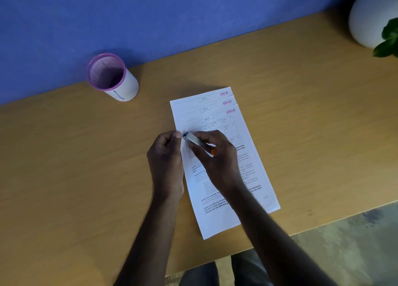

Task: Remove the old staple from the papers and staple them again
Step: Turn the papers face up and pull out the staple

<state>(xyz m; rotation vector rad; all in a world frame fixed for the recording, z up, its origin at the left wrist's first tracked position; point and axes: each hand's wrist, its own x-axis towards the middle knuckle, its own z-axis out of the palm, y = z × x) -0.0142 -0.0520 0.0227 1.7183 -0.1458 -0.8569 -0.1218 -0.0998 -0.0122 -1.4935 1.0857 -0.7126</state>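
Papers (pixel 224 156): three printed sheets, fanned so each "slice" header shows, lying at centre frame on the wooden desk (pixel 75 178). Both hands meet at the stack's left edge, a little below the headers.

Step in hand, as I judge it: working the old staple loose. The staple itself is too small to make out; presumably it sits under the tool's tip.

Right hand (pixel 215 160): fingers curled together round a slim metal tool (pixel 195 140) with an orange end, gripped like a pen. Its dark tip points upper left and touches the paper edge just beside the left thumb. Whether this is a stapler's remover tab or a separate tool, I cannot tell.

Left hand (pixel 167 156): fingers curled in, thumb and forefinger closed on the left margin of the sheets, pinching them right next to the tool tip.

To do it well: keep the pinch close to the staple so the paper stays taut, slide the tip flat beneath the staple, and lever gently rather than yanking, or the margin may tear. Keep the sheets squared for re-stapling.

Elsewhere: purple-rimmed mesh pen cup (pixel 112 76), upper left; white pot (pixel 370 16) with green leaves, upper right corner.
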